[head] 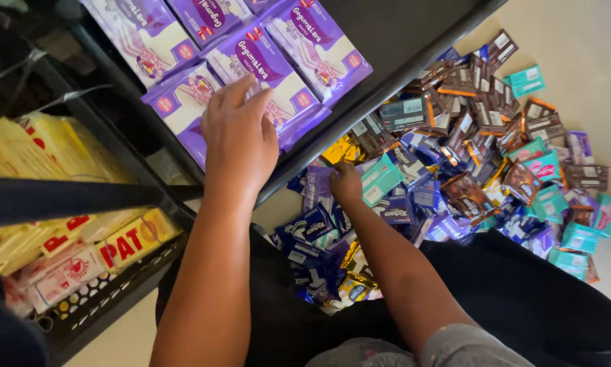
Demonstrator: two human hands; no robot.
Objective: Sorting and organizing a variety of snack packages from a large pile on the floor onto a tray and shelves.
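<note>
My left hand lies flat on a purple and white wafer pack on the dark shelf, fingers spread over the pack's front end. Other purple packs of the same kind lie beside it in rows. My right hand reaches down under the shelf's edge into a heap of small wrapped chocolate bars on the floor; its fingers are curled among the purple and teal wrappers, and whether they hold one is hidden.
A lower black mesh shelf at the left holds yellow and white biscuit packs. The shelf's black frame bar crosses in front. Beige floor shows at the right. My dark trousers fill the bottom.
</note>
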